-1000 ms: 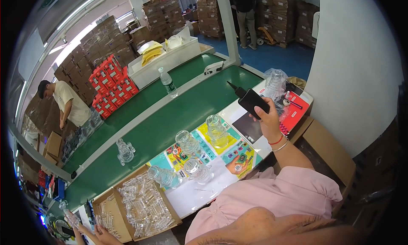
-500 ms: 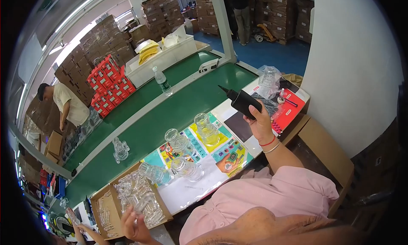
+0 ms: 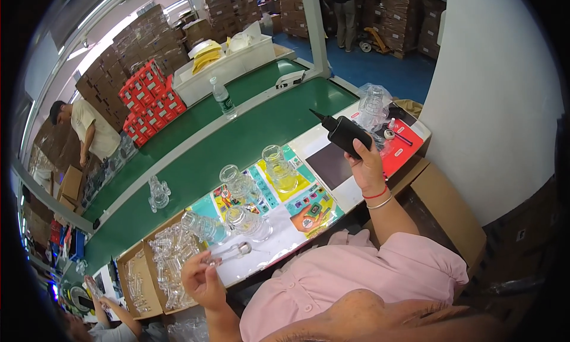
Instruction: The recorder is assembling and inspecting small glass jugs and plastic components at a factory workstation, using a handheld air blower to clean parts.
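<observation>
Upright in the head view, a black squeeze bottle (image 3: pixel 346 133) with a pointed nozzle tilts up to the left. My right hand (image 3: pixel 367 167) is closed around its lower part. Between the fingertips of my left hand (image 3: pixel 203 281) is a small clear glass tube (image 3: pixel 240 248) with a rounded end, held over the white paper (image 3: pixel 276 238). Just beyond it, several clear glass vessels stand or lean on the printed sheets, among them a near one (image 3: pixel 246 223) and a far one (image 3: pixel 278 167). Beside my left hand, a cardboard tray (image 3: pixel 157 276) holds many clear glass tubes.
A green conveyor (image 3: pixel 255 128) runs beyond the table, bearing a glass piece (image 3: pixel 158 193). Past it are a water bottle (image 3: pixel 223 98), red boxes (image 3: pixel 148 95) and a white bin (image 3: pixel 237 63). A co-worker (image 3: pixel 95 131) stands at far left. An open carton (image 3: pixel 445 205) sits right.
My left hand has moved from over the cardboard tray up and right, bringing a glass tube over the white paper. The right hand still holds the bottle; the whole view has shifted slightly.
</observation>
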Tool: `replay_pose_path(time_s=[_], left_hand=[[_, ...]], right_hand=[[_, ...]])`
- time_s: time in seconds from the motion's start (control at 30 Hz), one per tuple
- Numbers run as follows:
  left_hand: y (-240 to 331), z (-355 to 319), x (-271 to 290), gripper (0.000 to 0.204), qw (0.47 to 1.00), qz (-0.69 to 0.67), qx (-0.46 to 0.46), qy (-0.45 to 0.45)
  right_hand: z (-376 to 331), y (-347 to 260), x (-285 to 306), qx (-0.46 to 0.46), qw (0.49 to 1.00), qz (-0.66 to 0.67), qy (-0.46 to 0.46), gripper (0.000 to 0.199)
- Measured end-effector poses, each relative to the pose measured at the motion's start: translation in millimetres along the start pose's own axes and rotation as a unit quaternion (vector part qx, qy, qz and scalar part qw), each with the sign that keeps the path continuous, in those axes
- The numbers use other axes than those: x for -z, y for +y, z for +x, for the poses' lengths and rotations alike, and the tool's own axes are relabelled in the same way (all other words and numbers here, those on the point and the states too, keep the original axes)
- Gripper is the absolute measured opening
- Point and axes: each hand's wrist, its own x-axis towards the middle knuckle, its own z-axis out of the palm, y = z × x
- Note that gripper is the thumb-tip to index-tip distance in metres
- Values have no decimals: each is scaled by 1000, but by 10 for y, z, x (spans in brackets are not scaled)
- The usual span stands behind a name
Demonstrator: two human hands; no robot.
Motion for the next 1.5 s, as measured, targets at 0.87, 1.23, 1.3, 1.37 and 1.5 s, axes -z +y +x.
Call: replay_pose_path(time_s=[0.87,1.23,1.3,1.37,1.5], left_hand=[[-228,-191,-501,33,963,-199,180,-6],[-180,-212,-492,34,974,-203,104,10],[-180,-221,-476,35,972,-213,100,13],[-185,-227,-455,36,970,-222,94,19],[-195,-240,-429,37,977,-188,94,24]], right_hand=[[-195,526,-974,-129,959,235,-96,22],[-614,410,-1302,31,942,-105,-318,54],[-669,400,-1354,38,944,-102,-311,54],[-704,377,-1336,9,936,-140,-324,52],[-752,437,-1329,26,941,-135,-309,49]])
